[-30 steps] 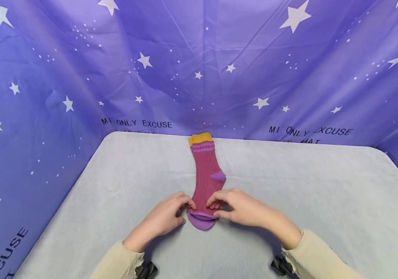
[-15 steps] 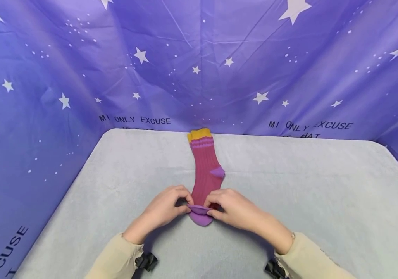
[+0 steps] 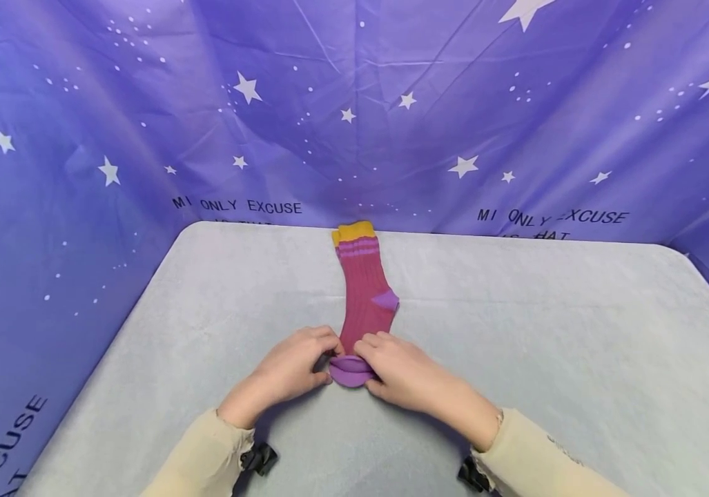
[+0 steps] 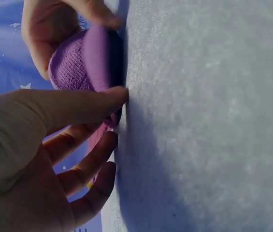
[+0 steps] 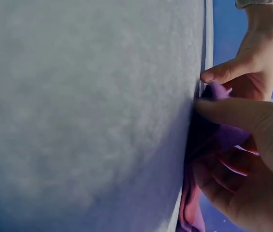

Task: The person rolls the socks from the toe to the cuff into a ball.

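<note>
A pair of maroon socks (image 3: 363, 276), one on top of the other, lies lengthwise on the table with yellow cuffs at the far end. Their purple toes (image 3: 348, 376) point toward me, the upper one lifted a little from the lower. From the left, my left hand (image 3: 292, 366) pinches the toe edge; in the left wrist view its thumb crosses the purple knit (image 4: 68, 65) while the other fingers spread loosely. My right hand (image 3: 400, 373) grips the opposite side of the toes, thumb in front and fingers behind, partly covering them. The right wrist view has the purple fabric (image 5: 230, 137) between thumb and fingers.
A pale grey cloth-covered table (image 3: 547, 331) extends around the socks. Behind it and at the left hangs a purple curtain (image 3: 354, 159) with white stars and black lettering. A black device (image 3: 259, 457) sits at the left wrist, another (image 3: 473, 474) at the right.
Both hands have closed in on the toe end and now hold it. The right hand has moved left over the toes. The whole scene has shifted slightly upward in the head view.
</note>
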A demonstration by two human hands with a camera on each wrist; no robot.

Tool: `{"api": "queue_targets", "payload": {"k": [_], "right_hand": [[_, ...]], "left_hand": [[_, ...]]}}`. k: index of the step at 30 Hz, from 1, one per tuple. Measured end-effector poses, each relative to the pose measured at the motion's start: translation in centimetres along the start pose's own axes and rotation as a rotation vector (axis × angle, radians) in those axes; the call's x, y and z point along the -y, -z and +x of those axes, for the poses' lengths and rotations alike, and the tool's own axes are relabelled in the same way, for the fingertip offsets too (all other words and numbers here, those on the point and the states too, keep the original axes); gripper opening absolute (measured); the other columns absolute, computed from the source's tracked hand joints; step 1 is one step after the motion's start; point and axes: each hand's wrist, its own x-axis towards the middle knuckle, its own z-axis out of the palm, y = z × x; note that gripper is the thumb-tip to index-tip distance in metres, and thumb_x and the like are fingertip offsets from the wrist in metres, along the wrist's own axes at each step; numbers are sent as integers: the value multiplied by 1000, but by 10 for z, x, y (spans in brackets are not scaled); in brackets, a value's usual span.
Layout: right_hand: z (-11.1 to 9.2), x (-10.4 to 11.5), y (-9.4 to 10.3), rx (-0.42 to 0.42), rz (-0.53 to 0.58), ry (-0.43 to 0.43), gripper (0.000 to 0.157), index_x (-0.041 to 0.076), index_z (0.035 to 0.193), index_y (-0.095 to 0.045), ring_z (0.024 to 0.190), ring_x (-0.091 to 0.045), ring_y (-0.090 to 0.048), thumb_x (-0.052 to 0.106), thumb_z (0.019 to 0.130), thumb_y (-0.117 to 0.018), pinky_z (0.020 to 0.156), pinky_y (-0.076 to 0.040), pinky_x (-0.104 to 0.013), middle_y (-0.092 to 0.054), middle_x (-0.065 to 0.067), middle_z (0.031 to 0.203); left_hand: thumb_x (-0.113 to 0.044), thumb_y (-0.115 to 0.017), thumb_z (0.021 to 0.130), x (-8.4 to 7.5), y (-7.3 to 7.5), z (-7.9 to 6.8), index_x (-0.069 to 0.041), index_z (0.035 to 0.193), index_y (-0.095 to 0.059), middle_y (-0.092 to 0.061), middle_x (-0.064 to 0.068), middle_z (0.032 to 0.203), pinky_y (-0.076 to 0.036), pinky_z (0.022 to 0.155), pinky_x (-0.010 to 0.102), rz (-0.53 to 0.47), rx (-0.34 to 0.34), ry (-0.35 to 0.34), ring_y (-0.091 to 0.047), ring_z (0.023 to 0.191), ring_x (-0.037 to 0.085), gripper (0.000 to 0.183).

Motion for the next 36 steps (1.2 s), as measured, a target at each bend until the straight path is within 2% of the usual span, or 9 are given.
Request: {"api": "queue_targets", "payload": {"k": [3,6,12,16,19,22,27,36], "right_hand": [[-2,-2,2,-44,80,-40,17,14,91,-61,76,-9,-54,12,84,-76,71,-50,-29,-58,6,83],[-6,-4,4,-77,180,-68,14,13,89,-62,73,-5,-51,9,85,-75,67,-48,-26,-57,6,80],[-12,-11,11,-93,367,-162,9,15,91,-65,71,-2,-48,12,88,-73,66,-44,-21,-58,8,78],[-20,-17,19,-74,536,-214,4,13,92,-67,66,-1,-48,14,90,-70,63,-44,-20,-57,7,73],[-26,-20,20,-70,620,-234,4,11,91,-67,66,0,-50,15,92,-69,62,-46,-19,-59,7,73],[-28,-22,16,-75,658,-256,5,10,91,-67,67,0,-52,15,92,-69,63,-47,-19,-61,5,75],[-26,-25,11,-84,677,-293,6,5,92,-67,67,1,-54,10,90,-70,62,-50,-18,-67,-1,78],[-19,-27,7,-89,543,-426,14,9,84,-63,66,-4,-51,13,84,-76,61,-43,-19,-62,3,73]], "left_hand": [[-17,-85,74,-2,0,1,-19,98,-68,-62,-7,99,-52,82,34,44,0,-13,-60,93,16,30],[-19,-83,78,-3,1,1,-20,98,-68,-64,-7,98,-53,83,34,19,-23,-6,-60,94,16,25],[-18,-76,86,-5,4,2,-20,94,-73,-71,-8,97,-53,92,37,-159,-88,9,-66,98,16,9],[-22,-75,88,-12,7,2,-19,93,-74,-72,-9,90,-55,83,29,-299,-85,37,-66,87,7,5],[-24,-75,89,-18,6,3,-18,90,-75,-71,-9,82,-52,72,22,-417,-72,82,-61,75,-1,6],[-26,-75,89,-21,2,4,-18,88,-75,-72,-9,77,-49,66,18,-466,-61,145,-58,70,-3,9],[-23,-75,88,-20,-5,9,-18,88,-76,-72,-8,77,-47,64,18,-466,-41,236,-59,68,1,5],[-21,-79,84,-18,-11,21,-13,84,-76,-74,-3,73,-46,59,19,-467,-39,296,-58,62,1,8]]}}
